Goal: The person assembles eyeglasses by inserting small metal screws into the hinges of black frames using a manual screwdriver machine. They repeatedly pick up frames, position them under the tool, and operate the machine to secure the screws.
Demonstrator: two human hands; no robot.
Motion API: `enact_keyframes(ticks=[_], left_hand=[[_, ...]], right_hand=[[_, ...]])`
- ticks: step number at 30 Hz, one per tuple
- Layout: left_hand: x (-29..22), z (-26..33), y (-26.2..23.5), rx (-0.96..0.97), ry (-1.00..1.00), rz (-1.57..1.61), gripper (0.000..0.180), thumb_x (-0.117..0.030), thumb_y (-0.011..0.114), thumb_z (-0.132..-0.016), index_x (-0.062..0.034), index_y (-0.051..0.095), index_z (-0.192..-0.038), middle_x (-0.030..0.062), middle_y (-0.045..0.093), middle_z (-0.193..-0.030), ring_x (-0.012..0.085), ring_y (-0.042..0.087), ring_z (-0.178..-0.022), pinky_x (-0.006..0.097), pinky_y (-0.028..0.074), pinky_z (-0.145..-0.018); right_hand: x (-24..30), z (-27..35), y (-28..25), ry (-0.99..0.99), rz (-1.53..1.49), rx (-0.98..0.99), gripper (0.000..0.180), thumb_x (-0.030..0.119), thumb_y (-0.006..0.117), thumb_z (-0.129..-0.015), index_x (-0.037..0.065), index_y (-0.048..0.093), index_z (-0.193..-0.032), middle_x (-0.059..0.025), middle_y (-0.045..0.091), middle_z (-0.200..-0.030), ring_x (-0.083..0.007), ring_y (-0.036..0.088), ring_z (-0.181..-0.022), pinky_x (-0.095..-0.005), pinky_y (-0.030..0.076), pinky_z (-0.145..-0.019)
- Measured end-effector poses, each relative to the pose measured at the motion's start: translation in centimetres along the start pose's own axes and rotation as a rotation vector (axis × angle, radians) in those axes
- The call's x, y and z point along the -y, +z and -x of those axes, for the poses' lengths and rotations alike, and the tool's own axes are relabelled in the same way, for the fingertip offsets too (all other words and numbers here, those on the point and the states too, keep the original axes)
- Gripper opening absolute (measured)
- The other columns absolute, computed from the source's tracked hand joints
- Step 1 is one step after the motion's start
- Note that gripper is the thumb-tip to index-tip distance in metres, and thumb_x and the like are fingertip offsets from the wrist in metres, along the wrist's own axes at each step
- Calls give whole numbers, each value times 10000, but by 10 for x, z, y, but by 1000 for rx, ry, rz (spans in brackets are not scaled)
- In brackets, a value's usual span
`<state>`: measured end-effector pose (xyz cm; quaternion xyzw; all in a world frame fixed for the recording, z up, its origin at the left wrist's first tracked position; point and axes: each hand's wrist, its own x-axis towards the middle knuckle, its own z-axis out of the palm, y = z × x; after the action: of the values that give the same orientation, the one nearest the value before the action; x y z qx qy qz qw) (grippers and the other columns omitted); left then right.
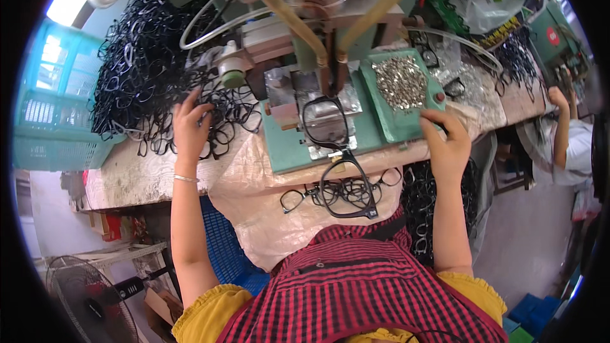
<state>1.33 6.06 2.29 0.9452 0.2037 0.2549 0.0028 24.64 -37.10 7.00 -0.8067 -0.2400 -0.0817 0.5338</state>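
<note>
A black eyeglass frame (360, 166) stands upright on end in the machine (356, 114), its upper rim under two copper-coloured tips and its lower rim hanging past the front edge. Neither hand touches it. My left hand (190, 126) is at the near edge of a heap of dark eyeglass frames (136, 57), fingers apart, with nothing visible in them. By the front right corner of a green tray (389, 128) full of small shiny metal pieces (400, 82), my right hand (451, 149) has thumb and forefinger pinched close together. Anything between those fingertips is too small to make out.
Several loose frames (308, 195) lie on the cloth (254, 228) before the machine. Thick yellowish hoses (289, 9) come down to its head. Teal plastic crates (54, 101) stand far left, a fan (89, 302) lower left. Another person's arm (562, 127) shows at right.
</note>
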Motion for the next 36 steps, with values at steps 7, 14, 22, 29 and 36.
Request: enact_keyframes(ticks=[7, 14, 22, 29, 36], left_hand=[[-44, -15, -22, -388, -213, 753, 155, -120, 541, -1042, -5, 618, -971, 32, 657, -956, 110, 605, -876, 256, 488, -791], [-154, -10, -64, -637, -213, 1450, 125, -193, 490, -1065, -80, 535, -1087, 100, 633, -995, 170, 590, -782, 237, 438, -606], [-186, -62, -121, -548, 304, 1242, 189, -116, 419, -1062, 25, 523, -1133, 256, 627, -1131, 335, 660, -964, 429, 588, -795], [-225, -31, -92, -202, 557, 703, 160, -70, 768, -773, -91, 752, -932, 88, 751, -1003, 277, 686, -838, 482, 536, -889], [-215, -29, -73, -242, 631, 717, 191, -151, 782, -762, -115, 772, -949, 48, 746, -1029, 207, 605, -725, 471, 544, -883]], right_hand=[[76, -39, 80, -186, -530, 139, 294, 13, 720, -795, -7, 658, -1082, -62, 704, -925, -150, 666, -888, -287, 508, -834], [77, -30, 91, 28, -746, 224, 413, 25, 724, -818, -11, 567, -1198, -22, 686, -883, -76, 611, -874, -242, 460, -883], [114, -18, 77, 185, -887, 309, 449, 15, 695, -830, -28, 553, -1253, -61, 694, -1043, -118, 629, -976, -267, 464, -938], [1, -53, 41, -73, -87, -64, 412, 13, 664, -828, 18, 638, -1240, -116, 688, -1180, -216, 639, -1116, -324, 475, -986], [-28, -23, 20, -269, 559, 48, 307, 130, 731, -817, 51, 690, -1111, -124, 681, -955, -309, 636, -942, -389, 495, -910]])
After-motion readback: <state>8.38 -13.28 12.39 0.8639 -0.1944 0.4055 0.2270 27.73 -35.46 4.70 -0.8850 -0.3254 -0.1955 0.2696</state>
